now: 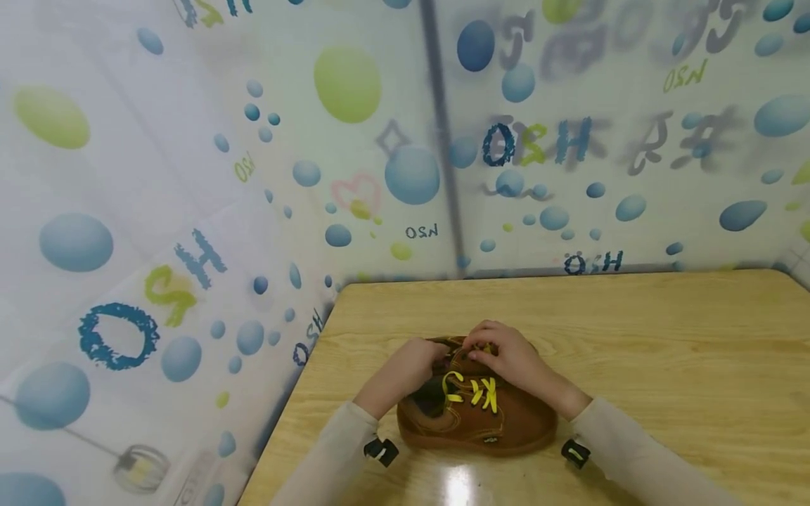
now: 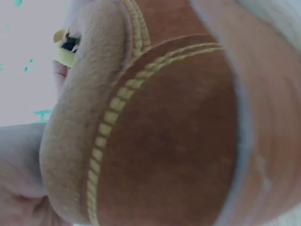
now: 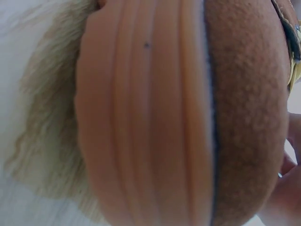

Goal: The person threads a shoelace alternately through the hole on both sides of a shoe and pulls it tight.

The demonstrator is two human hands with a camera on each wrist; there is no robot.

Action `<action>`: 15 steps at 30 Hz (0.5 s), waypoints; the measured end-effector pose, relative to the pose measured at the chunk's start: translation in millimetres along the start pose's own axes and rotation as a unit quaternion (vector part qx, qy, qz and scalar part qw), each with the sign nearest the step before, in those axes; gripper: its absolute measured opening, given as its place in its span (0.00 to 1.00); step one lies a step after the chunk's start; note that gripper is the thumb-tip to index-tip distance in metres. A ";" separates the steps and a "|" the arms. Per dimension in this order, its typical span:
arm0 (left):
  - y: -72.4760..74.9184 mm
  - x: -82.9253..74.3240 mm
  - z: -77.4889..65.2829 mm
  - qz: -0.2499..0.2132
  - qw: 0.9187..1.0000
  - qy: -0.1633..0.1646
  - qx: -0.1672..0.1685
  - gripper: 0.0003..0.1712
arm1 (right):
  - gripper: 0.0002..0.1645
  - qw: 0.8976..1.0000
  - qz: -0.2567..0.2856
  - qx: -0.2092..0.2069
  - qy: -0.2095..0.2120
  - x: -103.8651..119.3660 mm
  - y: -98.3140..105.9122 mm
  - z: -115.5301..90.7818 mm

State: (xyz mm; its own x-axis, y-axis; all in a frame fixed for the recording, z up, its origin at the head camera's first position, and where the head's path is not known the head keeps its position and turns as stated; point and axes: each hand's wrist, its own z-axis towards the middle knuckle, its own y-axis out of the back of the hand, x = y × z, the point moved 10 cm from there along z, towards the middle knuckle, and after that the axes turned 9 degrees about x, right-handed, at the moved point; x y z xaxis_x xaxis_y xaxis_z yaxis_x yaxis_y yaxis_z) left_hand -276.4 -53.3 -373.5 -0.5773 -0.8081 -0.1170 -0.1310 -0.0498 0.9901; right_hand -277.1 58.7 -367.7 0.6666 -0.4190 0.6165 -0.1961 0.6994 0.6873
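Observation:
A brown leather shoe (image 1: 468, 422) with yellow laces (image 1: 482, 393) lies sideways on the table, toe to the right. Right behind it is a second brown shoe (image 1: 457, 362), mostly covered by the hands and the first one. My left hand (image 1: 411, 365) grips the rear shoe near its opening, fingers curled and tips partly hidden. Thumb and fingers of my right hand (image 1: 509, 355) pinch a yellow lace (image 1: 487, 348) on that rear shoe. The left wrist view is filled by a stitched brown heel (image 2: 164, 132); the right wrist view shows a ridged sole edge (image 3: 150, 117) at the toe.
The shoes rest on a light wooden table (image 1: 664, 337). A white curtain (image 1: 367, 154) printed with blue and green dots hangs behind the table and along its left side. Black wrist straps (image 1: 381, 451) sit on both cuffs.

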 end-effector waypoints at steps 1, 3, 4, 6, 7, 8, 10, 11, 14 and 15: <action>-0.8 -1.7 -1.4 0.021 1.000 -0.002 0.005 0.14 | 0.09 1.000 -0.001 -0.001 -0.001 0.3 0.9 0.2; -0.2 -3.8 -2.7 0.051 0.999 0.000 -0.002 0.14 | 0.09 1.000 -0.001 -0.001 -0.001 0.7 2.3 0.3; 1.2 -5.5 -2.8 0.068 0.998 0.001 -0.011 0.12 | 0.08 1.000 -0.001 -0.002 -0.002 0.8 3.0 0.1; 2.5 -8.0 -1.7 0.102 0.994 0.008 -0.029 0.10 | 0.08 1.000 -0.003 -0.005 -0.002 0.7 3.6 -0.2; 1.6 -8.6 -0.4 0.116 0.993 0.013 -0.033 0.10 | 0.08 1.000 -0.005 -0.005 -0.002 0.6 3.5 -0.4; 0.1 -9.3 0.6 0.128 0.991 0.018 -0.033 0.09 | 0.08 1.000 -0.005 -0.006 -0.002 0.5 3.0 -0.6; -3.2 -11.6 2.6 0.138 0.990 0.021 -0.027 0.09 | 0.08 1.000 -0.005 -0.006 -0.001 -0.2 1.4 -1.0; -4.9 -12.9 3.5 0.141 0.990 0.019 -0.024 0.08 | 0.08 1.000 -0.004 -0.005 -0.001 -0.3 0.7 -1.2; -8.2 -14.6 5.1 0.135 0.991 0.011 -0.021 0.09 | 0.08 1.000 -0.001 -0.006 0.004 0.1 -0.3 -2.0; -8.1 -14.5 5.4 0.126 0.992 0.007 -0.023 0.10 | 0.08 1.000 0.000 -0.008 0.005 0.4 0.1 -2.2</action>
State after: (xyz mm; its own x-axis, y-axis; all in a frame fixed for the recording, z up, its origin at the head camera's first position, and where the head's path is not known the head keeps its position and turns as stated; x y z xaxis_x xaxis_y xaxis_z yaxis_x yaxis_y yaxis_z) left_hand -271.3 -38.0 -380.2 -0.5757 -0.8064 0.1355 0.0532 0.1285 0.9903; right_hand -275.3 59.8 -368.1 0.6741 -0.4123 0.6129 -0.1855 0.7087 0.6807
